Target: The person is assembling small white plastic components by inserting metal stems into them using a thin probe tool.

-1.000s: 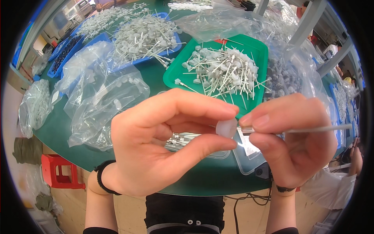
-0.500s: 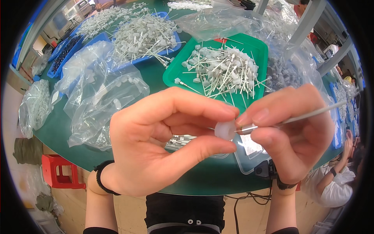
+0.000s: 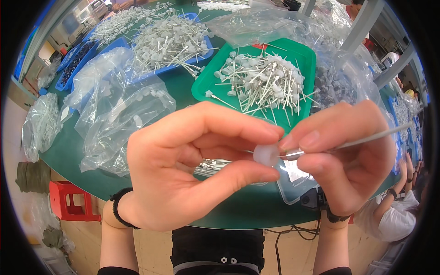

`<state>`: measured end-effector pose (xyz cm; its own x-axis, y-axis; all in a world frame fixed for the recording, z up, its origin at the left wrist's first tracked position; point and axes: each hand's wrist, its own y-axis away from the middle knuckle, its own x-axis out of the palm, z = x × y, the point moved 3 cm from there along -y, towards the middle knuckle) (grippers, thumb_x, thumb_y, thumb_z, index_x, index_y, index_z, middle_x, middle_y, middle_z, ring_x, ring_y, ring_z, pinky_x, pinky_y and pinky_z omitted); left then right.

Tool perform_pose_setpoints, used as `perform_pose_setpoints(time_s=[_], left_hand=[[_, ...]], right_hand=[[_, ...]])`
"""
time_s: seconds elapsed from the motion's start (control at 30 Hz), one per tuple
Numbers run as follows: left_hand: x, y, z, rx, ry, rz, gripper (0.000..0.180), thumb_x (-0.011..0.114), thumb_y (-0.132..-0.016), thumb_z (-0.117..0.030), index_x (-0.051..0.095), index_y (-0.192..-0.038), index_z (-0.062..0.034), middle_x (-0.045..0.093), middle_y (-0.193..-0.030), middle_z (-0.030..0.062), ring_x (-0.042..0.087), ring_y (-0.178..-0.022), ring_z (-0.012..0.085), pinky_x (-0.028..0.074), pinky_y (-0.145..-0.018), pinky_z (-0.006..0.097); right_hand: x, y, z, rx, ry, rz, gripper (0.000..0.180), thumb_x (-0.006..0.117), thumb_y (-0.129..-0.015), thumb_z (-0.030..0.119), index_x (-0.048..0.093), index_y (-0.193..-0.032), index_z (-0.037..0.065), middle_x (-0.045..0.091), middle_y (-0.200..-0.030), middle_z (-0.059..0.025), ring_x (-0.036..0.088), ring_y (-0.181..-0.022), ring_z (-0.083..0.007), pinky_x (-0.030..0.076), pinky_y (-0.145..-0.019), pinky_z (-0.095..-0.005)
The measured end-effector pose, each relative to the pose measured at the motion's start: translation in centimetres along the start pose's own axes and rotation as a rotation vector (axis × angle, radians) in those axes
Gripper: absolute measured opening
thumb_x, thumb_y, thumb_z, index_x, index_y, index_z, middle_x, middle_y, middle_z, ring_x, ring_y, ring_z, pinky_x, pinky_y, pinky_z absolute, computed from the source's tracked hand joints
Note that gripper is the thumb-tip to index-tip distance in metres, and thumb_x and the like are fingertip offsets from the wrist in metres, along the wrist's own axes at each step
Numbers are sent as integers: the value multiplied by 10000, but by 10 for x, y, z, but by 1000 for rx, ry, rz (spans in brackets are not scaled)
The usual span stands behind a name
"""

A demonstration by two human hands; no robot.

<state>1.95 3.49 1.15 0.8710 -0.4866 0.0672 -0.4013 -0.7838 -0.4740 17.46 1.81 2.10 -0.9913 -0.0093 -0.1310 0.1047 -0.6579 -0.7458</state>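
My left hand (image 3: pixel 192 169) pinches a small white plastic cap (image 3: pixel 265 155) between thumb and forefinger. My right hand (image 3: pixel 348 160) grips a thin metal rod (image 3: pixel 366 138) that points left, its tip meeting the cap. Both hands are raised close to the camera above the green table (image 3: pixel 82 160). Behind them a green tray (image 3: pixel 302 55) holds several rods with white caps. A small clear container (image 3: pixel 293 183) with more metal pins lies partly hidden under my hands.
Blue trays (image 3: pixel 206 48) heaped with capped rods sit at the back left. Clear plastic bags (image 3: pixel 119 114) lie left of the green tray, more bags (image 3: pixel 343 82) to its right. A red stool (image 3: pixel 68 201) stands on the floor. Another person (image 3: pixel 394 215) sits at lower right.
The rod in my right hand has tilted, its free end rising to the upper right. Its tip has pressed closer into the white cap. My left hand has stayed almost still.
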Motion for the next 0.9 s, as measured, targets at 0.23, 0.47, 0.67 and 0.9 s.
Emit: perform_pose_setpoints(time_s=[0.23, 0.47, 0.67, 0.9], left_hand=[[0, 1, 0, 1, 4, 6, 274, 604, -646, 150, 486, -889, 107, 541, -928, 236, 579, -869, 301, 533, -704, 364], [0, 1, 0, -17, 16, -7, 284, 605, -637, 157, 482, -886, 103, 543, -927, 242, 579, -872, 303, 531, -707, 364], [-2, -1, -1, -45, 70, 13, 285, 624, -627, 148, 482, -866, 85, 553, -918, 243, 585, -866, 288, 527, -709, 355], [-2, -1, 0, -78, 54, -9, 272, 624, -621, 141, 492, -850, 76, 566, -904, 251, 602, -829, 264, 525, -708, 333]], right_hand=[[-4, -1, 6, 74, 70, 27, 155, 600, -712, 15, 473, -797, -14, 550, -701, -145, 588, -629, -202, 481, -550, -249], [2, 6, 3, 98, 42, -60, 156, 595, -714, 10, 469, -802, -14, 549, -703, -147, 586, -626, -206, 484, -545, -252], [3, 1, 0, -11, 9, -29, 182, 623, -718, 55, 468, -795, -2, 562, -684, -162, 580, -615, -200, 480, -532, -244], [-1, -3, 0, -36, 50, 91, 215, 660, -710, 102, 481, -786, 11, 569, -675, -147, 579, -622, -193, 465, -527, -235]])
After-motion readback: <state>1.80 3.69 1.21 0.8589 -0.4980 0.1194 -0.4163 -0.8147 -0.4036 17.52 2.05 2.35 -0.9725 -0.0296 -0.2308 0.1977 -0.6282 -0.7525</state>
